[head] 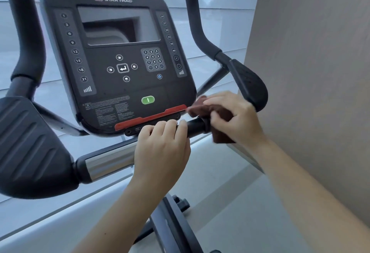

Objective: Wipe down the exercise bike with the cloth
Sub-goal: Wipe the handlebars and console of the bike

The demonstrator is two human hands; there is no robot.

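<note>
Gripping the black-and-chrome handlebar (112, 162) with left hand (162, 148), right hand (234, 116) clutching dark brown cloth (218, 124) against bar beside black exercise-bike console (112, 56)

Console (118, 58): we saw it black, with white numerals and symbols.
Start button (148, 100): green, on the console's lower face.
Strip (150, 117): red, along the console's bottom edge.
Cloth (218, 112): dark reddish-brown, right of the console.
Arm pads (30, 142): black, ribbed with diagonal grooves.
Handlebar tube (108, 162): shiny silver, below the console.
</note>
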